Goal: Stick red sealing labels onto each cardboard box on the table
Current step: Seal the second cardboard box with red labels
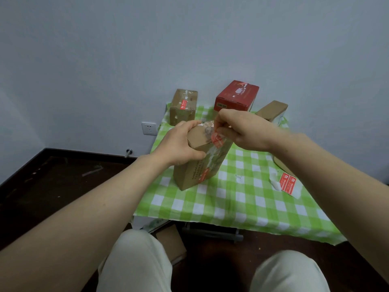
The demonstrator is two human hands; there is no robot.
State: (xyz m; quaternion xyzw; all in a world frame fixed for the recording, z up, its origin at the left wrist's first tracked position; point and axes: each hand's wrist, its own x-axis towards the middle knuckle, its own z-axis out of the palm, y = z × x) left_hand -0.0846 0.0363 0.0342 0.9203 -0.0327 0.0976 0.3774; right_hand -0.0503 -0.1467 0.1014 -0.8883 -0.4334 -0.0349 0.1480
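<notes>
A tall brown cardboard box (pixel 190 173) stands upright on the green checked tablecloth (pixel 242 197). My left hand (pixel 179 144) grips its top left edge. My right hand (pixel 242 129) pinches a red sealing label (pixel 216 140) at the box's top right edge; the label looks partly stuck over the corner. Another red label shows lower on the box's front. A sheet with two red labels (pixel 287 183) lies on the cloth to the right. A brown box with a red label (pixel 183 107) stands at the back left.
A red printed box (pixel 235 98) stands at the back middle, and a brown box (pixel 271 110) leans at the back right. Another cardboard piece (pixel 280 165) lies behind my right forearm. A cardboard box (pixel 171 243) lies on the dark floor under the table's front edge. A wall socket (pixel 149 128) sits left.
</notes>
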